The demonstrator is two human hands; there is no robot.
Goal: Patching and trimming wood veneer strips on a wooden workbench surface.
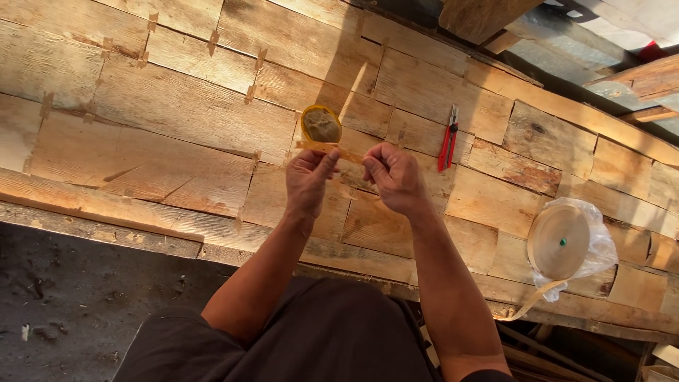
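Left hand point(308, 180) and right hand point(394, 177) pinch a tape strip point(332, 148) taut between closed fingers; its roll point(321, 125) hangs just beyond the left fingers, above the bench point(177, 120). Pliers point(448, 141) lie right.

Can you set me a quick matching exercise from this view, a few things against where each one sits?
Things:
1. small tape roll
2. red-handled cutter
3. large roll in a clear bag
4. pulled strip of tape

Places:
A. lying on the planks, right of the hands
B. near the bench's front edge, far right
C. stretched between left hand and right hand
D. just above the left hand

Pairs: 1-D, 2-A, 3-B, 4-C
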